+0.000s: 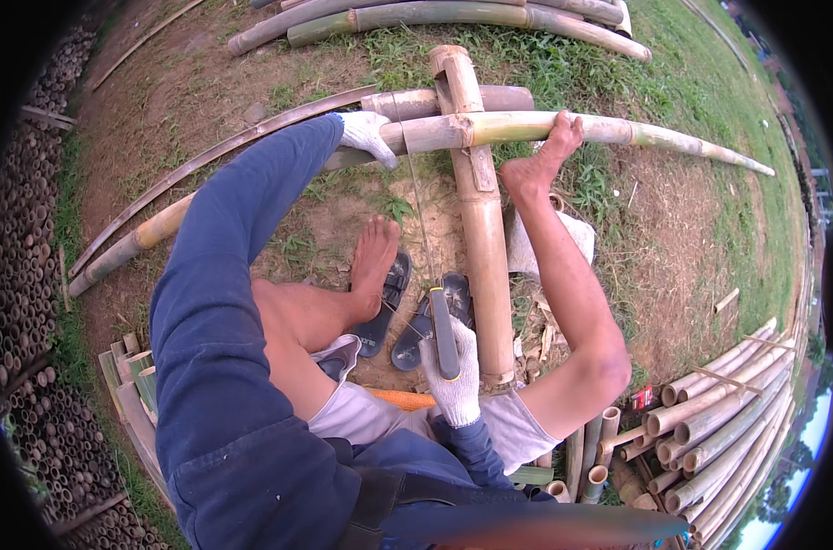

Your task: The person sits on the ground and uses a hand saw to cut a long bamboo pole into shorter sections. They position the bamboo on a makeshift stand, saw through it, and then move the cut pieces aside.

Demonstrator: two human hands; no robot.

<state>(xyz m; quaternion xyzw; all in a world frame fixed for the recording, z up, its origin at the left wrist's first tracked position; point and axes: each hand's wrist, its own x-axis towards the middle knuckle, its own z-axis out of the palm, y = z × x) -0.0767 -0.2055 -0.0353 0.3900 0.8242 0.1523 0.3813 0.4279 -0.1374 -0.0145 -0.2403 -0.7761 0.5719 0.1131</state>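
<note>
Partly, the gloved left hand (369,136) hides the bamboo pole (517,127).

Long, gently bowed, tan-and-green bamboo pole (515,126), lying crosswise from left to right; straight-bladed hand saw (445,335) with dark grey, yellow-trimmed handle, pointing away from the wearer, its thin blade crossing the pole.

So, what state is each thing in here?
Bamboo pole: lying across the slotted bamboo post, bare right foot on it
Handsaw: blade across the pole, cut depth unclear
Left gloved hand: on the pole
Right gloved hand: closed around the handsaw
Bamboo poles at lower right: stacked
</note>
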